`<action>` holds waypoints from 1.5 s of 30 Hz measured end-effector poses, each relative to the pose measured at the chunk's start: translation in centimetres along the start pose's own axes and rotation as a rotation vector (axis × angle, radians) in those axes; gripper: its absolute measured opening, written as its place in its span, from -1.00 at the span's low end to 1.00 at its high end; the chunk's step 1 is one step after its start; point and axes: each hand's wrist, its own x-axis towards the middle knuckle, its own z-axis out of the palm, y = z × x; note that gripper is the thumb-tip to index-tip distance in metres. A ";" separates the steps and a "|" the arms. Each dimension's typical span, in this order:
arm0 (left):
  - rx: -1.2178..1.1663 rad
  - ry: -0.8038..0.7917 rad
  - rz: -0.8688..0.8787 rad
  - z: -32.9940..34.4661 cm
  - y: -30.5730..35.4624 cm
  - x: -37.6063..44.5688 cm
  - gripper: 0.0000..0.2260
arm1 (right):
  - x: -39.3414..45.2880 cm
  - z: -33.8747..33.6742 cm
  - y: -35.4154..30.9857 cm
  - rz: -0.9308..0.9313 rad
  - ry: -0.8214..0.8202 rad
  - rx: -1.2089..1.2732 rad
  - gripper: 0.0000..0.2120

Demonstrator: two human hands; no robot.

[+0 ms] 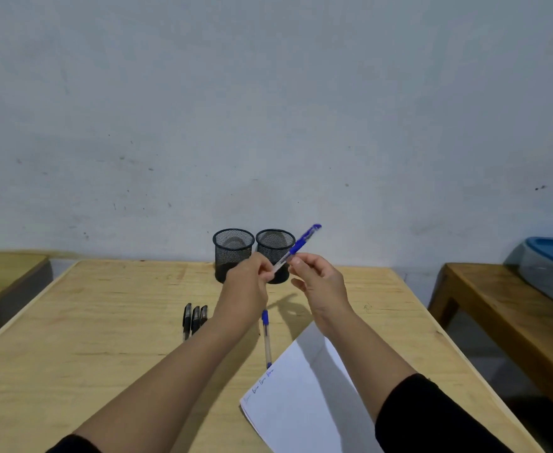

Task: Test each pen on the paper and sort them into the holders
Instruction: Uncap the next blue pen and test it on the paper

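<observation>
Evenly lit, soft and slightly dim; faint shadows of hands on table (105,322); wide-angle bending at edges; mild softness throughout.

Blue capped pen (301,245) raised, tilted, before two empty black mesh holders (233,253). Three black pens (195,318) and another blue pen (266,338) lie beside scribbled paper (304,400).

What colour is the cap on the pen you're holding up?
Blue. The cap shows clearly in the head view, above both hands.
</observation>
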 end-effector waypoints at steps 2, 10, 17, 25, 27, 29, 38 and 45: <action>-0.059 -0.051 0.000 -0.1 1.4 -0.9 -0.92 | -0.7 0.1 -0.7 -0.046 -0.012 0.000 -0.97; -0.165 -0.055 -0.055 -1.3 4.1 -2.5 -0.89 | -3.1 -0.9 -3.3 -0.160 -0.070 -0.247 -0.91; -0.274 -0.049 0.012 -2.7 5.8 -3.0 -0.71 | -4.4 -1.7 -3.0 -0.089 -0.271 -0.762 -0.85; -0.221 -0.009 -0.146 -3.2 3.0 -3.3 -0.91 | -5.0 -3.9 -3.7 0.047 -0.312 -0.590 -0.95; -0.235 -0.032 -0.196 -3.1 2.0 -3.7 -0.90 | -4.8 -4.7 -3.9 0.158 -0.311 -0.380 -0.88; -0.253 -0.028 -0.239 -2.9 1.5 -4.1 -0.90 | -4.7 -4.9 -3.8 0.233 -0.316 -0.156 -0.84; -0.326 -0.102 -0.215 -2.2 2.1 -4.7 -0.87 | -5.3 -2.2 -1.1 0.049 -0.186 -0.025 -0.90; -0.149 0.133 -0.339 -6.1 -0.8 -3.1 -0.91 | -4.1 -5.9 -1.5 0.016 0.029 0.123 -0.83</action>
